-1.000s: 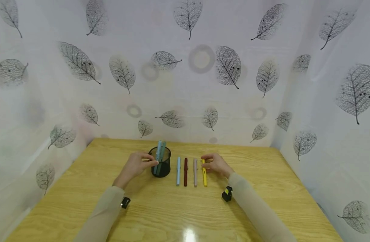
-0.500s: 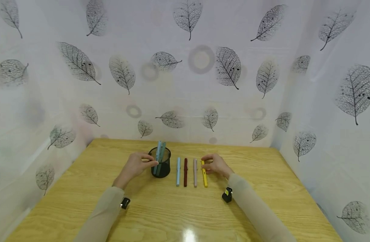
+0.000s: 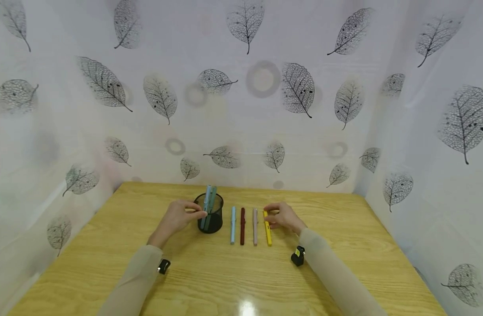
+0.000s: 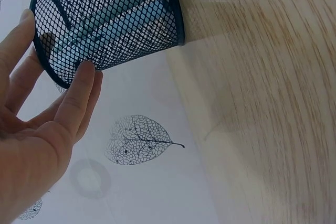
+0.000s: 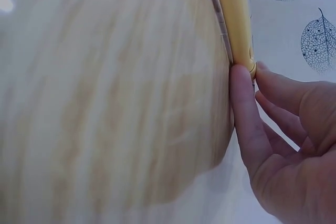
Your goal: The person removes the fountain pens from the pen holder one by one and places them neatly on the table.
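A black mesh pen holder (image 3: 214,224) stands upright on the table, with a light blue pen (image 3: 207,197) and a green pen (image 3: 213,197) leaning inside it. My left hand (image 3: 177,219) grips the holder at its rim; in the left wrist view, fingers and thumb span the mesh cup (image 4: 121,19) near its open end. To the right, my right hand (image 3: 286,217) pinches the upper end of a yellow pen (image 3: 268,235). The right wrist view shows thumb and fingertips on the end of this yellow pen (image 5: 234,19).
Between the holder and the yellow pen lie a light blue pen (image 3: 232,226), a dark red pen (image 3: 243,226) and a pale pinkish pen (image 3: 255,228), side by side. A leaf-print curtain (image 3: 241,123) rises behind the wooden table (image 3: 210,281) and along both sides.
The yellow pen has turned slightly in my right hand, its lower end swinging a little to the right. My left hand and the pen holder stay in place.
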### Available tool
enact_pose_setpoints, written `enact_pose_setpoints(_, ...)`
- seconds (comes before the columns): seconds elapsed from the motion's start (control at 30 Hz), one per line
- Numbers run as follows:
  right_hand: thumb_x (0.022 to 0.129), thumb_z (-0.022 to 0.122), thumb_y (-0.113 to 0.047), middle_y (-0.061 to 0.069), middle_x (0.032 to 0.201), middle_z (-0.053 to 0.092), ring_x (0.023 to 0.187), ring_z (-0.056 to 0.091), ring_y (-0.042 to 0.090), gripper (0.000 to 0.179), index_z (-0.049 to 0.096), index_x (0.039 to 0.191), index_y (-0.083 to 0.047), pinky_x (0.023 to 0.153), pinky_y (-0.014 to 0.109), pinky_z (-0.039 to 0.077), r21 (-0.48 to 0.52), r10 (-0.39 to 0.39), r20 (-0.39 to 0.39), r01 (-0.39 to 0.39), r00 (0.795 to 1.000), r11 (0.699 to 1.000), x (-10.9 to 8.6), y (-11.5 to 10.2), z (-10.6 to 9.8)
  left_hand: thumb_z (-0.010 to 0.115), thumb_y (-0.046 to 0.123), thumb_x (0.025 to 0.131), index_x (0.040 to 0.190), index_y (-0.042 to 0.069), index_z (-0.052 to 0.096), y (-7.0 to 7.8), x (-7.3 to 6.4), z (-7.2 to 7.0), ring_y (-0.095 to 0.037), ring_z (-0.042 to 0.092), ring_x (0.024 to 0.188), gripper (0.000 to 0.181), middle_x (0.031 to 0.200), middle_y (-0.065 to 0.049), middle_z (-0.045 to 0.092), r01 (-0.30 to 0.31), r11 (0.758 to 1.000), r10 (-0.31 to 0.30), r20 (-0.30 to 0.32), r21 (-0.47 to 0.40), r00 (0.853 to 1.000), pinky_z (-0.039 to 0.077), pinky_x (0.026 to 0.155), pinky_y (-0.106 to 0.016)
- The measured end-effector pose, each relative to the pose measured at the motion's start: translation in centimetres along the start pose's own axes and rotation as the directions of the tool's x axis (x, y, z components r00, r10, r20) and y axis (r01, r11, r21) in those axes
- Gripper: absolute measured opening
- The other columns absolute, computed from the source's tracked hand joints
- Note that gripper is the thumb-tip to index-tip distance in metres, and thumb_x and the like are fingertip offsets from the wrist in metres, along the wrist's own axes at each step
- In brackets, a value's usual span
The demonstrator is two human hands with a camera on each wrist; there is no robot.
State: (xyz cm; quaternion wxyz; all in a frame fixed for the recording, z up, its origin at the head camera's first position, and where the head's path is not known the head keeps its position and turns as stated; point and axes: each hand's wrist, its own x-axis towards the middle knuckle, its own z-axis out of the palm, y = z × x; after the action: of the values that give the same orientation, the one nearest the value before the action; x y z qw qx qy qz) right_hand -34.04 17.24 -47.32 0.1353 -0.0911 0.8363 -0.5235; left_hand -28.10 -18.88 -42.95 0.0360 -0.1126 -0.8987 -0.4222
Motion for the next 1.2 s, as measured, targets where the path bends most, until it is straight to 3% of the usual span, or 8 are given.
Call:
enact_pose_setpoints(0.3, 0.09, 0.067, 0.0, 0.024, 0.141, 0.05, 0.077, 0.068, 0.017, 0.042, 0.058, 0.131, 0.003, 0.068, 0.033, 0.063, 0.02, 0.016, 0.018, -0.016, 1.0, 1.0, -0.09, 0.01, 0.04, 0.077, 0.037, 0.084, 0.093, 0.014, 0.078, 0.05, -0.11, -0.12, -0.035, 0.067, 0.107, 0.025, 0.115, -0.012, 0.07, -0.022, 0.999, 0.023, -0.006, 0.03, 1.0, 0.06, 0.084, -0.043)
enact_pose_setpoints(0.7, 0.09, 0.067, 0.001, 0.027, 0.144, 0.045, 0.076, 0.068, 0.018, 0.043, 0.056, 0.132, 0.005, 0.068, 0.034, 0.063, 0.043, 0.007, 0.032, -0.008, 0.999, 0.999, -0.15, 0.25, -0.22, 0.077, 0.037, 0.084, 0.095, 0.014, 0.078, 0.25, -0.15, 0.06, -0.033, 0.069, 0.105, 0.026, 0.119, -0.013, 0.068, 0.002, 1.0, -0.002, 0.0, 0.012, 1.0, 0.061, 0.082, -0.041)
enact_pose_setpoints(0.97, 0.091, 0.066, 0.001, 0.027, 0.143, 0.046, 0.074, 0.067, 0.017, 0.042, 0.056, 0.131, 0.005, 0.067, 0.034, 0.063, 0.065, 0.026, 0.038, -0.028, 0.999, 0.997, -0.1, 0.4, -0.1, 0.077, 0.035, 0.084, 0.092, 0.014, 0.078, 0.05, -0.23, 0.17, -0.03, 0.068, 0.103, 0.022, 0.108, -0.009, 0.071, -0.026, 0.999, 0.026, -0.012, 0.035, 1.0, 0.061, 0.081, -0.039)
enact_pose_setpoints(1.2, 0.091, 0.065, 0.003, 0.026, 0.143, 0.047, 0.075, 0.066, 0.016, 0.041, 0.057, 0.131, 0.005, 0.066, 0.034, 0.063, 0.063, 0.019, 0.02, -0.02, 1.0, 0.998, -0.23, 0.03, -0.05, 0.077, 0.036, 0.084, 0.093, 0.015, 0.078, 0.06, -0.1, 0.13, -0.033, 0.068, 0.106, 0.023, 0.114, -0.011, 0.07, -0.005, 1.0, 0.005, -0.009, 0.012, 1.0, 0.06, 0.083, -0.041)
